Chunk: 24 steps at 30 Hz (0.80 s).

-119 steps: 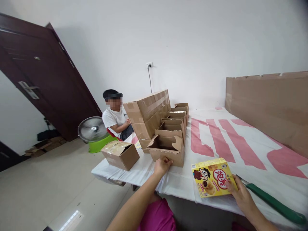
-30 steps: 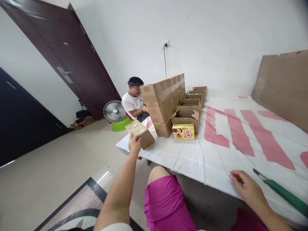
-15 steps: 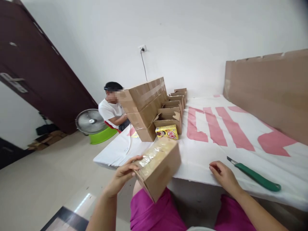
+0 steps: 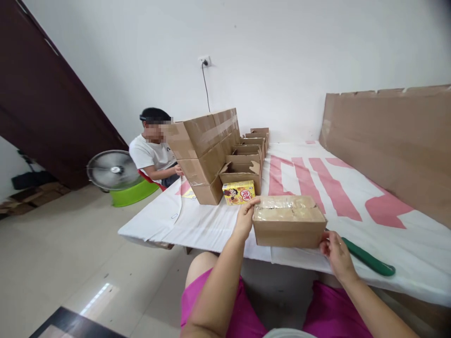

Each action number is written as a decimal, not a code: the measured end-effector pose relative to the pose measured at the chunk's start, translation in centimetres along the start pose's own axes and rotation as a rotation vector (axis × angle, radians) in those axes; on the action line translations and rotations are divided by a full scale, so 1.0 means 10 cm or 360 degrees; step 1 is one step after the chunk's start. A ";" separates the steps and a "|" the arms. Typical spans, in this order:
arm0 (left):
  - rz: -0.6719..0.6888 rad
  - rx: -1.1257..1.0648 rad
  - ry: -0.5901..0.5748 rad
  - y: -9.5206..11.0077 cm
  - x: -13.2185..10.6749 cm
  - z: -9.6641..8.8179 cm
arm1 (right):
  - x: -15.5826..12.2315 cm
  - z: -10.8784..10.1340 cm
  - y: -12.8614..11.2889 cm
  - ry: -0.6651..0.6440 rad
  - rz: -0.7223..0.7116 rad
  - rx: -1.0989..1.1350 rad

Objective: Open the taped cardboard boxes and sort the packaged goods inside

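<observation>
A taped cardboard box (image 4: pixel 289 233) is at the table's front edge, its long side facing me. My left hand (image 4: pixel 245 219) grips its left end, the fingers at the top corner. At the lower right corner, my right hand (image 4: pixel 338 256) has its curled fingers against the cardboard. A green utility knife (image 4: pixel 369 259) lies on the table just right of that hand, its blade end hidden behind the hand and box. Beyond my left hand stands a small yellow printed carton (image 4: pixel 238 192).
Stacked sealed cardboard boxes (image 4: pixel 200 155) form a wall at the left, with a row of open boxes (image 4: pixel 243 174) alongside. A large cardboard panel (image 4: pixel 387 145) borders the table's right side. A person (image 4: pixel 151 155) sits behind the stack, near a fan (image 4: pixel 114 170).
The box has moved right from over my lap to the table's front edge and turned side-on. My right hand, previously apart from it, now touches its right end. The view has shifted slightly.
</observation>
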<state>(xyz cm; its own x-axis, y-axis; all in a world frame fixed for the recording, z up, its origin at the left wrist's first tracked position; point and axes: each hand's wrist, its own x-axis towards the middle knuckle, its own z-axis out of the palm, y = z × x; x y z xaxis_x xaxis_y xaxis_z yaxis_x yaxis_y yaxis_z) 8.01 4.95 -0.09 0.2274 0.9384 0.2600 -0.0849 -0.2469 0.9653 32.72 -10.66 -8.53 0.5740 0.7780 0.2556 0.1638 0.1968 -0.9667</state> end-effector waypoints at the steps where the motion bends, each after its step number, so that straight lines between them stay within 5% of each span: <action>1: -0.0016 -0.0143 0.0021 -0.05 -0.03 0.02 | -0.02 0.00 -0.01 -0.0030 0.0010 -0.0012; 7: 0.0202 -0.0435 -0.0306 -0.12 -0.27 0.00 | -0.06 0.02 0.01 -0.0068 0.0099 -0.0060; 11: 0.0313 -0.0191 -0.0224 -0.09 -0.34 -0.01 | 0.01 -0.01 -0.05 -0.0130 0.0225 -0.0119; 17: 0.0452 -0.0049 -0.0210 -0.07 -0.39 -0.02 | 0.28 -0.58 -0.27 -0.0266 -0.0116 -0.1060; 20: 0.0523 0.0067 -0.0230 -0.04 -0.40 -0.02 | 0.34 -0.91 -0.16 -0.0324 -0.0273 -0.1672; 24: 0.0501 -0.0001 -0.0228 -0.02 -0.41 0.00 | 0.29 -1.11 0.08 -0.0395 -0.0325 -0.1948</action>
<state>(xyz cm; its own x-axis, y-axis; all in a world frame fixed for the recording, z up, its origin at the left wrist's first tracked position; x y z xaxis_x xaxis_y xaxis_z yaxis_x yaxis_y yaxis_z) 7.10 1.13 -1.31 0.3242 0.7728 0.5457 -0.1731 -0.5186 0.8373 43.36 -14.88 -8.43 0.3069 0.9154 0.2604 0.9405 -0.2499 -0.2300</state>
